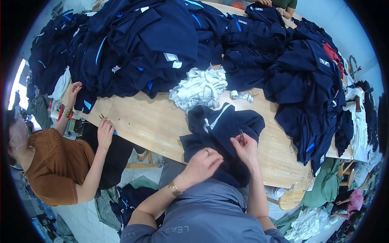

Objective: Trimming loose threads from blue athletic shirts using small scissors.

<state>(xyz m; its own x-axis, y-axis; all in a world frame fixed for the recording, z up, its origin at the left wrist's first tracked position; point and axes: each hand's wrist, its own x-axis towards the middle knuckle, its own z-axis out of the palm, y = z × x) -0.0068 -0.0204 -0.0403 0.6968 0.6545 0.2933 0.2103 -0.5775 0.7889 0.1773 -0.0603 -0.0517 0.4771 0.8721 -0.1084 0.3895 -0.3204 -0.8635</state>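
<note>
On the table in front of me lies a dark navy garment point(219, 129) with a white strip along one edge, its near part hanging toward my lap. My right hand point(247, 152) is closed around small thread snips point(242, 139) with a reddish handle, their thin tips pointing away from me over the cloth. Just left of it, my left hand point(201, 165) hovers above the garment's near edge, thumb and fingers pinched together. Whatever those fingers hold, if anything, is too small to make out.
A heap of white strips point(199, 87) sits beyond the garment on the wooden table point(137, 121). Large piles of navy garments point(158, 40) fill the far side. At left a co-worker in a brown shirt point(60, 162) holds small snips; another person's hands work at the far edge.
</note>
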